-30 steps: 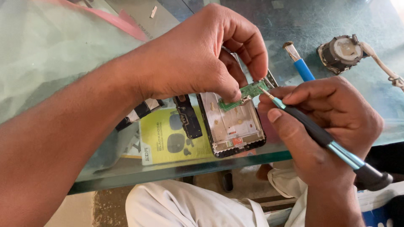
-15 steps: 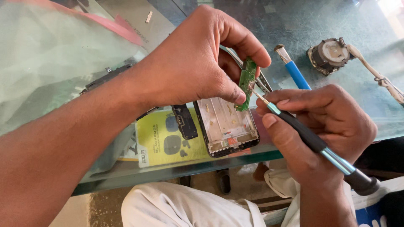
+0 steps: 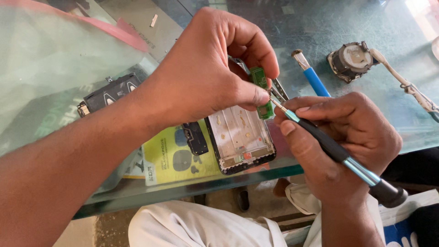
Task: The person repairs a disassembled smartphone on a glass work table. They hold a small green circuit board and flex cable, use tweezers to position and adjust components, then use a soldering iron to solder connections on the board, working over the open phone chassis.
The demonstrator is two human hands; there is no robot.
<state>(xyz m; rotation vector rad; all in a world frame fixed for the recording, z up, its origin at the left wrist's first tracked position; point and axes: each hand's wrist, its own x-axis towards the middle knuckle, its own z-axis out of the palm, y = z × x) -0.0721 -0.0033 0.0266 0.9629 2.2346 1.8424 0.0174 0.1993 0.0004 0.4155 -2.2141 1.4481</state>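
While hands crowd the glass table's [image 3: 192,187] edge, tweezers [image 3: 278,89] seem hidden.

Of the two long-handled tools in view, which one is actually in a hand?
The black-handled screwdriver, gripped in the right hand. The blue-handled brush lies untouched on the glass table behind it.

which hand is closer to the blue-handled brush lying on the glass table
Right. The right hand, gripping a screwdriver, lies just below the blue-handled brush. The left hand, pinching a small green circuit board, sits farther to the brush's left.
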